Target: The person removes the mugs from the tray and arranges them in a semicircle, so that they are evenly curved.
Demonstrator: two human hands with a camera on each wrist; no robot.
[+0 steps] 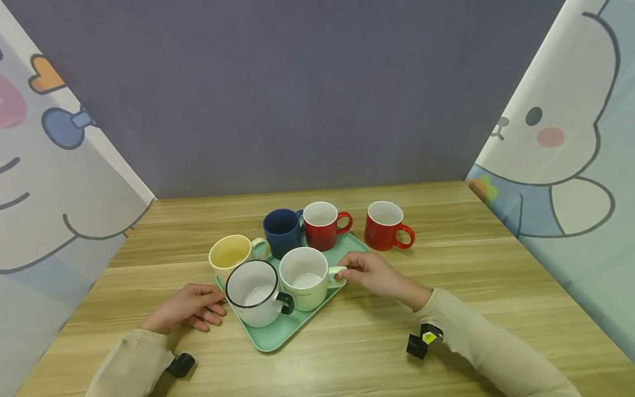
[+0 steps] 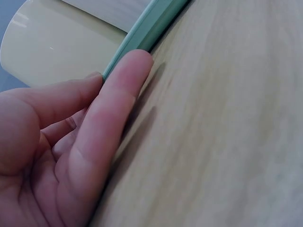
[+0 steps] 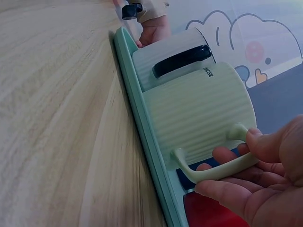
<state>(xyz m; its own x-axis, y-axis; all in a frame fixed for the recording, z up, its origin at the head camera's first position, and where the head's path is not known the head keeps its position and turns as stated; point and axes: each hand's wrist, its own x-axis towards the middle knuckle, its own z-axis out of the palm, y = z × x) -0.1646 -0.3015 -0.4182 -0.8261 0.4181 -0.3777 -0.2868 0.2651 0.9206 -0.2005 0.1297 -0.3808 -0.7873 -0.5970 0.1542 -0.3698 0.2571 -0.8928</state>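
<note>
My right hand (image 1: 372,274) grips the handle of a pale green ribbed mug (image 3: 199,113), thumb on top and fingers curled underneath. That mug stands at the right side of a mint-green tray (image 1: 278,337). My left hand (image 1: 190,307) is at the tray's left edge; in the left wrist view its thumb and a finger pinch the rim. Beside the green mug stands a white mug (image 1: 253,295) with a black rim and black handle. Behind them on the tray are a yellow mug (image 1: 229,255), a navy mug (image 1: 283,234) and a red mug (image 1: 321,229) with a white inside.
A second red mug (image 1: 383,227) stands on the wooden table (image 1: 446,231), right of the tray, its handle pointing right. A grey panel (image 1: 307,99) rises behind the table. Cartoon-printed panels (image 1: 555,143) flank both sides.
</note>
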